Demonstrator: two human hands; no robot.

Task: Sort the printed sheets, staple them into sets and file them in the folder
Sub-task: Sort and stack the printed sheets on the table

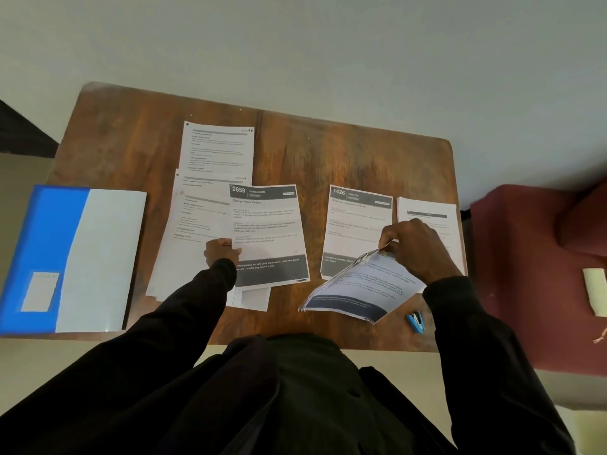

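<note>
Printed sheets point(267, 231) cover a brown wooden table point(328, 152) against a pale wall point(328, 54).

Blue-and-white folder point(72, 254), blue stapler point(415, 321), brown wood-grain table point(328, 152)

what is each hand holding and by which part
The right hand pinches a stack of sheets by its far corner. The left hand pinches the 2659 sheet at its left edge, low down.
</note>
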